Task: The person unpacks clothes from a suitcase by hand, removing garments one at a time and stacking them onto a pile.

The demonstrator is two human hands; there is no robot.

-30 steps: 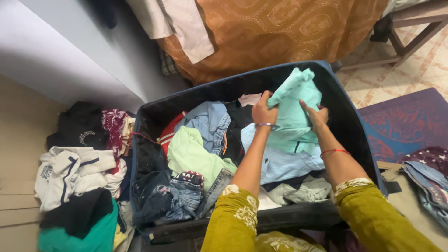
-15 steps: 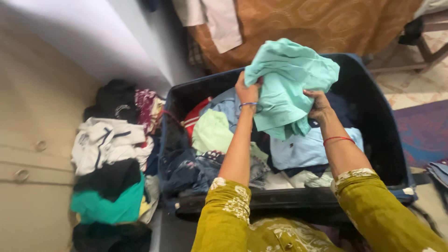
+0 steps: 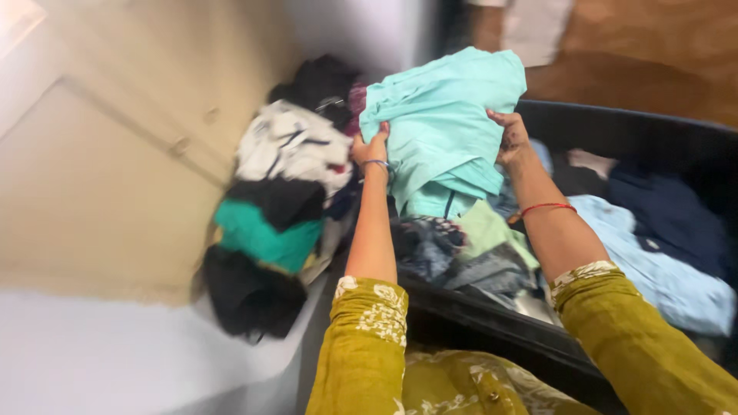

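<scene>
At the upper centre of the frame, a soft, folded mint-green garment (image 3: pixel 442 123) hangs crumpled, held up above an open dark suitcase (image 3: pixel 653 131). The left hand (image 3: pixel 370 147) clamps its left edge and the right hand (image 3: pixel 510 138) grips its right edge, the two set apart. The suitcase holds rumpled clothes, among them a pale blue shirt (image 3: pixel 653 261). A stack of folded clothes (image 3: pixel 277 207) lies left of centre.

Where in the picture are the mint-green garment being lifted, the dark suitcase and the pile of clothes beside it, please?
mint-green garment (image 3: pixel 442 115), head view, middle of the cloth.
dark suitcase (image 3: pixel 492 327), head view, near rim.
pile of clothes (image 3: pixel 288 146), head view, white garment.
</scene>
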